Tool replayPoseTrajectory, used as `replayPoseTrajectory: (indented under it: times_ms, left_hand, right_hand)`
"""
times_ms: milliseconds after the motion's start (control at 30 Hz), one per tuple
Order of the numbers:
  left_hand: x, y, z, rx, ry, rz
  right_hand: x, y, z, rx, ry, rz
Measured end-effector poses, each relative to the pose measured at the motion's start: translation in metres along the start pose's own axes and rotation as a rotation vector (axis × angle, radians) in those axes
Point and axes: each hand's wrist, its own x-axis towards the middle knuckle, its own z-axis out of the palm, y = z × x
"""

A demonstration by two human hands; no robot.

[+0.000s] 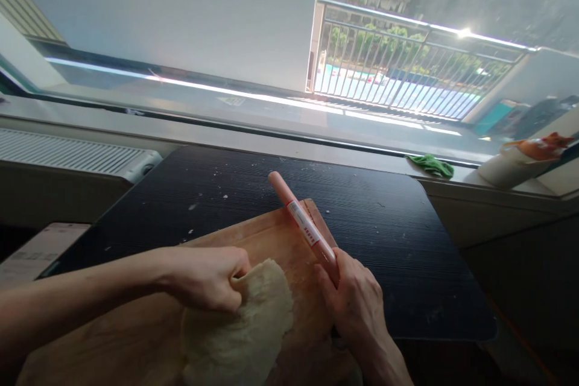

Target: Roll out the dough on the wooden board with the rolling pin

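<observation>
A flattened sheet of pale dough point(257, 325) lies on a wooden board point(149, 325). My left hand point(212, 277) is closed on the dough's upper edge, pinching a fold of it between thumb and fingers. In my right hand point(355, 289) is a pinkish rolling pin point(283, 188) with a white and red label round its middle. The fingers wrap its near end, and the pin slants up and away to the left over the board's far right corner. The dough's near part runs out of the bottom of the view.
The board rests on a dark table point(398, 253) with white specks on it. Behind stand a window sill point(289, 148), a green cloth point(432, 165) and a pale pot point(511, 166). A white radiator point(76, 154) is at the left, near a pale panel-like object point(43, 250) with markings.
</observation>
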Motion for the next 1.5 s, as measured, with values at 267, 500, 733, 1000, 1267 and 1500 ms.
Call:
replayPoseTrajectory:
  times_ms: [267,500,733,1000,1267,1500]
  left_hand:
    - [0.013,0.0,-0.003,-0.089,0.091,0.125]
    - [0.028,0.013,-0.035,0.112,0.253,0.212]
    - [0.03,0.012,-0.04,0.113,0.232,0.223]
    - [0.029,0.015,-0.043,0.091,0.215,0.192]
    - [0.032,0.012,-0.046,0.05,0.169,0.193]
    - [0.039,0.018,-0.051,0.019,0.184,0.202]
  right_hand:
    - [0.004,0.01,-0.006,-0.111,0.006,0.04]
    - [0.012,0.023,-0.008,-0.18,-0.061,0.096]
    - [0.019,0.02,-0.007,-0.229,-0.069,0.123]
    - [0.022,0.017,-0.015,-0.211,-0.121,0.117]
    - [0.022,0.013,-0.019,-0.194,-0.178,0.151]
    - [0.026,0.015,-0.02,-0.193,-0.145,0.162]
